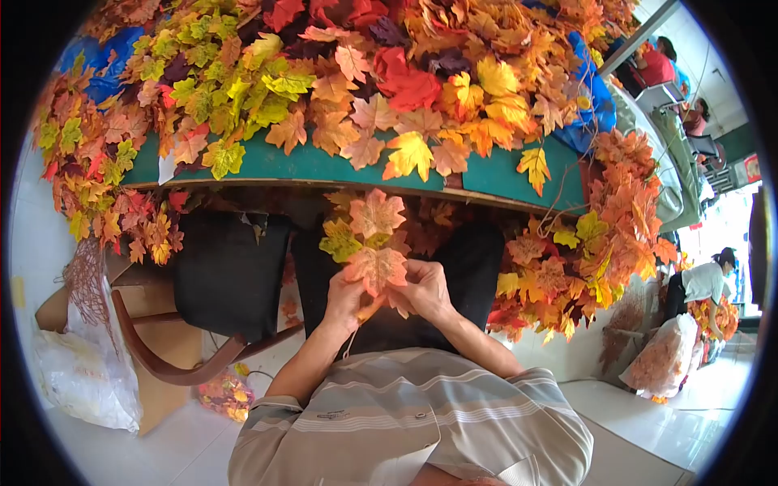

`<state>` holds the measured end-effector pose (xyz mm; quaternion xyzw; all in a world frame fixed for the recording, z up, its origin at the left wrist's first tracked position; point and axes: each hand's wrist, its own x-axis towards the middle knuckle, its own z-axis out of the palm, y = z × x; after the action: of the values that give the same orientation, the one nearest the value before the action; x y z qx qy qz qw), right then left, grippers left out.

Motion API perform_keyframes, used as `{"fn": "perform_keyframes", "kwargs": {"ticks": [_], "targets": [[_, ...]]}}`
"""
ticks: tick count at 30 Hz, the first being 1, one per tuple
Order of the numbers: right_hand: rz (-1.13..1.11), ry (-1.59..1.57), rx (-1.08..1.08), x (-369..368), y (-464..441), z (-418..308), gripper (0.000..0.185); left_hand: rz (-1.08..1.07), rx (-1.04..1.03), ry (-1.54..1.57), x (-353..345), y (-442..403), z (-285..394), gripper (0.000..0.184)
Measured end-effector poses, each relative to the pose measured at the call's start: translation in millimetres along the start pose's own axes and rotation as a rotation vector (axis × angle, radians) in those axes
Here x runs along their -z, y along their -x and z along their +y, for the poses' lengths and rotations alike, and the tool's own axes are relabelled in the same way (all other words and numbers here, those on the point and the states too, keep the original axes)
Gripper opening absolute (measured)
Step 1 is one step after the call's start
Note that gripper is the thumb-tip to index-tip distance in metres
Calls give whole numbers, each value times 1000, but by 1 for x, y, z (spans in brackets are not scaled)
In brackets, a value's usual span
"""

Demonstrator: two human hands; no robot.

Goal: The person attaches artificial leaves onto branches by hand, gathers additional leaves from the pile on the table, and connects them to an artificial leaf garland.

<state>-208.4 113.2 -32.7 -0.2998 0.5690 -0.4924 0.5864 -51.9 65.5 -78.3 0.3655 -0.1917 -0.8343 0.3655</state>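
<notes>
In front of my lap hangs a strand of artificial maple leaves [375, 269], orange-pink with a yellow-green leaf at its left side. My left hand [345, 300] is closed on the strand's lower left edge, with a thin cord trailing below it. From the other side, my right hand [426, 292] pinches the same strand near the lowest leaves. The fingertips of both hands are partly hidden behind the leaves, so the exact point of grip does not show. The strand's upper end reaches close to the table edge.
A green table [300, 164] bears a large heap of artificial leaves [405, 77], some hanging over its edge. More leaf garlands [559, 267] hang at the right. A chair [190, 373] and white plastic bag [89, 377] stand left. Another person [703, 283] bends at far right.
</notes>
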Motion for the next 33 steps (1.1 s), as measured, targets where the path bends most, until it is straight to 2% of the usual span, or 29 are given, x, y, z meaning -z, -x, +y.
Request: {"fn": "perform_keyframes", "kwargs": {"ticks": [2, 3, 5, 8, 12, 16, 22, 26, 28, 30, 32, 33], "targets": [[27, 156, 25, 1, -1, 0, 18, -7, 49, 14, 7, -5, -2, 27], [12, 133, -4, 1, -2, -3, 18, -7, 82, 19, 6, -5, 1, 28], [-2, 76, -73, 1, 1, -7, 17, -62, 50, -5, 2, 1, 2, 29], [20, 120, 71, 4, -2, 8, 18, -169, 5, -46, -11, 1, 9, 33], [9, 152, 48, 1, 2, -10, 18, -146, -46, -49, -2, 1, 0, 34], [-60, 103, 48, 2, 5, -7, 18, -310, 78, -17, 3, 2, 7, 40], [-148, 203, 52, -1, -4, -16, 18, -231, 212, 149, 18, -2, 4, 39], [-77, 263, 63, 0, -12, -8, 17, -151, 110, -2, 17, 13, 4, 27], [-27, 334, 111, 1, -16, -4, 15, -107, 130, -160, 30, 13, -6, 24], [-57, 401, 127, 3, -26, 11, 14, -54, 111, -304, 43, 9, -14, 18], [-110, 562, 89, 11, -40, 15, 14, -48, 125, -277, 49, 7, -17, 15], [-183, 683, 198, 19, -46, 5, 14, -46, 128, -262, 50, 6, -15, 14]]}}
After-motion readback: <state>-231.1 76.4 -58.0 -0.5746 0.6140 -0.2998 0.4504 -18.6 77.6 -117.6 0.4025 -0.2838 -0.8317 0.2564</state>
